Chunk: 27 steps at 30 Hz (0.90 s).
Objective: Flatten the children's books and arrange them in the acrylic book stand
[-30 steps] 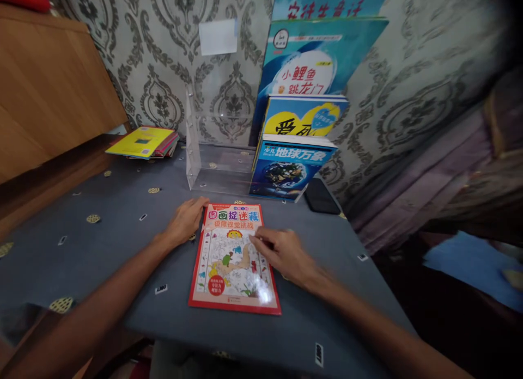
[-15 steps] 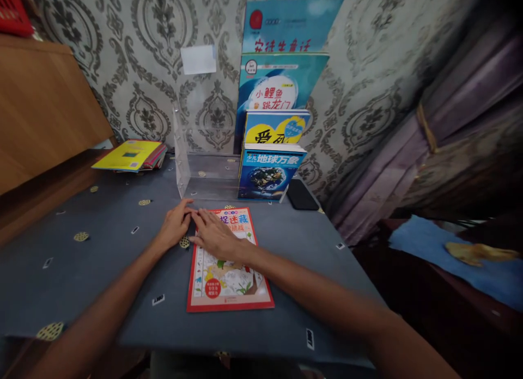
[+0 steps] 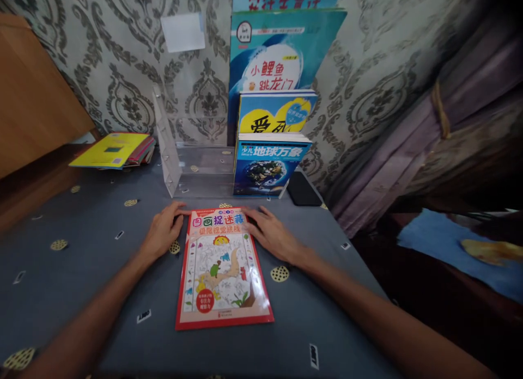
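1. L hand (image 3: 164, 229): fingers parted, no grip, tips by top-L corner of book (image 3: 223, 275).
2. R hand (image 3: 274, 234): fingers loose, no grip, at its top-R corner.
3. Book flat on tbl (image 3: 102, 283), btwn hands, nr clear stand (image 3: 166, 150).

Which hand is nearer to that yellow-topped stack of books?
Left. The left hand is in front of the stack, to its right; the right hand is farther right, at the top right of the red book.
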Each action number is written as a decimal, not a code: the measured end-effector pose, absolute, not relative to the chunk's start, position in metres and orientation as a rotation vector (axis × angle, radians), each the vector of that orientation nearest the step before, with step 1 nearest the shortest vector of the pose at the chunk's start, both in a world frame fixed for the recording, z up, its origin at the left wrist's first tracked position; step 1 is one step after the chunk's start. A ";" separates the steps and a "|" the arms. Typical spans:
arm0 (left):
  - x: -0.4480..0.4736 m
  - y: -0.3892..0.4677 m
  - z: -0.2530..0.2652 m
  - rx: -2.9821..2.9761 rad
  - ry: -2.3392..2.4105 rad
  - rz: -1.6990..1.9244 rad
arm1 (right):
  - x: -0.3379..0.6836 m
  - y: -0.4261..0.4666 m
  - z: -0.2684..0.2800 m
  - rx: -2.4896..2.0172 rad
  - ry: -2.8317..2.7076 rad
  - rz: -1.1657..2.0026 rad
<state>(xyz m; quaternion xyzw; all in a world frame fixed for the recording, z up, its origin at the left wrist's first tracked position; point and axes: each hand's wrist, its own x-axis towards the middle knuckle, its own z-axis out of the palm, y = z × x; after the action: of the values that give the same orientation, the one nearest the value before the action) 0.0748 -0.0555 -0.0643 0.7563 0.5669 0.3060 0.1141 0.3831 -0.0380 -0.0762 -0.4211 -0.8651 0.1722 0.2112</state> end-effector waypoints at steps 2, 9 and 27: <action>0.076 -0.056 -0.065 2.274 1.672 0.893 | 0.391 -0.034 -0.078 -1.151 -2.364 0.529; 0.114 -0.056 -0.060 2.603 1.524 0.699 | 0.394 -0.028 -0.075 -1.098 -2.244 0.641; 0.181 -0.065 -0.065 2.775 0.656 0.616 | 0.399 -0.025 -0.082 -1.068 -2.271 0.629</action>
<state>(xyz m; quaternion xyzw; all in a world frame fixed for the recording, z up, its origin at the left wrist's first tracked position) 0.1810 -0.0648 -0.0648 0.9453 0.2234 0.2097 0.1118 0.3988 -0.0255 -0.0824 -0.3971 -0.8442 0.2340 0.2736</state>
